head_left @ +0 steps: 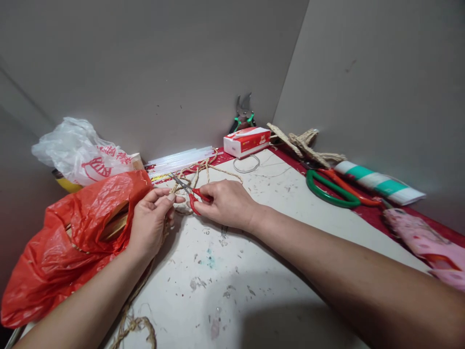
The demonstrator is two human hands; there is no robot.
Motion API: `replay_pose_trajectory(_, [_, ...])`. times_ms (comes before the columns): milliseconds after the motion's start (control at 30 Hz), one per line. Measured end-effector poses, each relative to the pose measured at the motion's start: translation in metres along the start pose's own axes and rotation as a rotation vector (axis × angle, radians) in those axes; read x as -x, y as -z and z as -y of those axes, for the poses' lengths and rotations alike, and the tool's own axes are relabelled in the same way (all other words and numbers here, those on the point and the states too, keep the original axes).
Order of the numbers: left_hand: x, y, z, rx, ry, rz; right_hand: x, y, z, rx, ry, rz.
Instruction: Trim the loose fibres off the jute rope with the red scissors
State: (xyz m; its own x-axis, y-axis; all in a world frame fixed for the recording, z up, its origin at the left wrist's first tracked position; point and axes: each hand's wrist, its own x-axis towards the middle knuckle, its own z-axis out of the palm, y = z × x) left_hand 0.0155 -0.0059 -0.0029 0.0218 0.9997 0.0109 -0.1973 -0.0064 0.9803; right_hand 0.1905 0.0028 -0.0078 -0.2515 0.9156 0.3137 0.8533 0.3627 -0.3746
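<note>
My right hand (227, 202) is closed around the red handles of a small pair of scissors (186, 186). The blades point up and left, apart, over the braided straw rope (198, 174). Pinched between the thumb and fingers of my left hand (154, 213) is a part of that rope, close beside the blades. The rope loops on the white board behind my hands. More of it hangs below my left hand and runs to a coil (136, 329) at the near edge. Whether the blades touch the rope I cannot tell.
A red plastic bag (83, 228) and a white plastic bag (83, 150) lie left. Clear sticks (181, 160), a red-white box (247, 140) and pruning shears (244, 111) are at the back. Large green-and-orange-handled scissors (332, 191), a striped roll (381, 182) and a pink package (421, 237) lie right.
</note>
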Motion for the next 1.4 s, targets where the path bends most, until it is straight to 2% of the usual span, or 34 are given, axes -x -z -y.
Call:
replay_pose_trajectory(167, [0.002,0.0,0.0,0.021,0.051,0.025,0.0,0.002,-0.001,-0.028,0.037,-0.024])
replay_pose_trajectory(267, [0.001,0.002,0.0,0.034,0.037,0.02,0.001,0.003,0.0,-0.006,0.06,-0.01])
replay_pose_trajectory(500, [-0.003,0.003,0.0,0.064,-0.015,-0.014,0.001,0.005,0.003,0.16,0.173,-0.006])
replay_pose_trajectory(600, [-0.003,0.003,0.001,0.068,-0.025,-0.031,0.001,0.008,0.006,0.252,0.202,0.051])
replay_pose_trajectory(700, [-0.004,0.005,0.001,0.074,-0.027,-0.042,0.0,0.011,0.008,0.303,0.204,0.119])
replay_pose_trajectory(800, [-0.006,0.007,0.002,0.077,-0.02,-0.036,-0.001,0.011,0.007,0.292,0.186,0.133])
replay_pose_trajectory(933, [-0.006,0.006,0.0,0.071,-0.017,-0.062,0.0,0.008,0.003,0.232,0.134,0.076])
replay_pose_trajectory(1100, [-0.003,0.002,-0.001,0.019,-0.028,-0.079,0.002,0.009,0.007,0.258,0.158,0.037])
replay_pose_trajectory(1233, [-0.003,-0.001,-0.001,-0.013,-0.024,-0.093,0.003,0.011,0.012,0.339,0.164,0.06])
replay_pose_trajectory(1400, [-0.005,0.001,0.0,0.012,-0.017,-0.096,0.002,0.014,0.015,0.371,0.166,0.15])
